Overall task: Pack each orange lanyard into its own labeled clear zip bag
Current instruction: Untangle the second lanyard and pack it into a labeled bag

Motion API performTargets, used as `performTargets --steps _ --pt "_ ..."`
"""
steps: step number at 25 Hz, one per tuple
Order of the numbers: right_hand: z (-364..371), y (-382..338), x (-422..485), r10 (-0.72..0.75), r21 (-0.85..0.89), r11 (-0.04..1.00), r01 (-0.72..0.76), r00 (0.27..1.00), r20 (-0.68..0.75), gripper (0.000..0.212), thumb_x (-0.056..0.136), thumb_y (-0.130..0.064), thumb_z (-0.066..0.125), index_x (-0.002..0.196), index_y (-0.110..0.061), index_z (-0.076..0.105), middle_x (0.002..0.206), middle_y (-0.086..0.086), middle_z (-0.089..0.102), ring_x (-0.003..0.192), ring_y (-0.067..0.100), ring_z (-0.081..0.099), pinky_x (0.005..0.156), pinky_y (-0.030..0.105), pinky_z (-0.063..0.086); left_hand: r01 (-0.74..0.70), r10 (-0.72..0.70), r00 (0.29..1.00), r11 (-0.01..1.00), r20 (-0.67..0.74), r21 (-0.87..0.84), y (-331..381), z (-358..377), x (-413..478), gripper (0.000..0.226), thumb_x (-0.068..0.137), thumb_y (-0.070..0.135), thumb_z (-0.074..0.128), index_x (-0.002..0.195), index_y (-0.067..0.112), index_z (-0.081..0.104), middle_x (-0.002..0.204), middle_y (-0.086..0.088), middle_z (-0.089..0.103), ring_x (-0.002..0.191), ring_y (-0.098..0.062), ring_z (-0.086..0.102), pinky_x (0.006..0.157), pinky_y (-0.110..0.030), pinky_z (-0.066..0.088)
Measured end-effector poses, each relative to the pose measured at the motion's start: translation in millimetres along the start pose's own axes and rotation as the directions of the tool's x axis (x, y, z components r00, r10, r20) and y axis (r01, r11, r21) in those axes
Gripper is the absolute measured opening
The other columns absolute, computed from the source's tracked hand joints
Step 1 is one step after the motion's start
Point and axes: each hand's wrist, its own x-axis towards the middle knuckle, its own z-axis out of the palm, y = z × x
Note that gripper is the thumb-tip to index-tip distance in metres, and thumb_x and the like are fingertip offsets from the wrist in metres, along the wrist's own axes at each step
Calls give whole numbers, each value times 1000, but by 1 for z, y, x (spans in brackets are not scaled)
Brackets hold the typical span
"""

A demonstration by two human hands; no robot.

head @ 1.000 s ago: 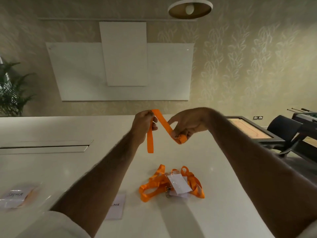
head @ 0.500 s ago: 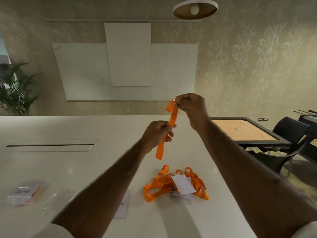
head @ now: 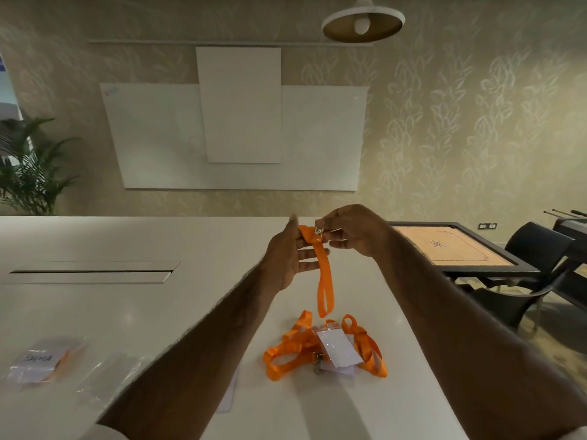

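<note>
Nearest, at eight o'clock on the bench point(head: 95, 312), a labeled zip bag point(head: 35, 363) lay with an empty clear bag point(head: 104, 373) just beside it. The pile of orange lanyards point(head: 286, 354) sat at six o'clock. Beyond the pile, the left hand point(head: 286, 262) had released its earlier clench, its fingers point(head: 309, 266) straight, the strap merely resting across them. The right hand point(head: 352, 231) pinched the metal clip point(head: 318, 231), so the folded lanyard point(head: 324, 281) hung doubled above the pile, probably ready for bagging.

Your left hand point(head: 286, 262) and right hand point(head: 352, 231) are bare, and so are both arms. Each arm ends in a pale, almost white sleeve (only the edges show): left sleeve point(head: 104, 434), right sleeve point(head: 576, 436).
</note>
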Motion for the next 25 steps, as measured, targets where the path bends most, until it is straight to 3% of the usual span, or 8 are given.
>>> performTargets --steps 4,8,11,15,19,20,22,25 --pt "6 -1 0 -28 -121 992 24 999 -28 11 87 -17 77 86 -7 73 73 5 76 67 17 74 63 28 56 -116 128 991 974 -49 195 3 0 3 24 105 22 50 118 8 65 113 -15 72 93 -31 75 83 -44 61" --pt "7 0 -4 42 57 997 -43 999 32 13 92 -12 68 90 -1 73 84 13 75 75 21 72 71 31 57 -201 226 974 913 -28 355 8 -1 4 29 101 9 55 128 15 62 106 -11 74 75 -22 77 59 -28 59" --pt "3 3 -9 10 -7 1000 -10 993 117 10 92 -12 70 92 -4 76 86 12 75 75 19 72 71 30 57 -131 164 985 914 -56 384 10 -6 6 39 95 8 64 130 18 48 96 -11 75 69 -25 76 54 -28 58" --pt "10 5 -12 -225 -73 970 233 969 107 14 94 -3 64 103 -3 76 93 10 76 83 21 74 72 27 60 -100 134 989 916 -61 389 8 -16 8 26 97 16 63 119 4 58 101 -17 76 81 -29 76 77 -42 63" --pt "12 0 -9 -335 104 931 349 933 -131 12 92 3 63 96 -2 74 85 9 76 77 22 76 72 32 64 55 -69 994 986 85 159 1 -25 0 38 103 32 54 124 1 61 110 -16 75 98 -32 74 88 -41 59" --pt "14 0 -7 -353 44 929 367 917 -185 13 90 5 64 94 -2 75 85 8 76 76 23 76 71 31 64 102 -117 988 984 96 147 0 -25 -1 37 103 30 55 123 1 63 109 -16 75 97 -31 74 89 -41 59" --pt "18 3 -3 -460 -315 870 381 856 -236 19 88 6 62 92 -6 77 87 0 72 77 19 71 64 24 59 130 -142 986 983 92 128 2 -24 0 31 98 24 63 116 -1 66 100 -14 76 87 -25 74 85 -39 60" --pt "21 15 -2 -606 -756 551 354 793 -70 18 92 -4 60 85 -11 75 82 -2 55 71 18 56 54 21 37 48 -58 994 993 89 109 16 -23 2 22 91 17 71 105 0 70 83 -9 72 69 -15 68 77 -36 61"
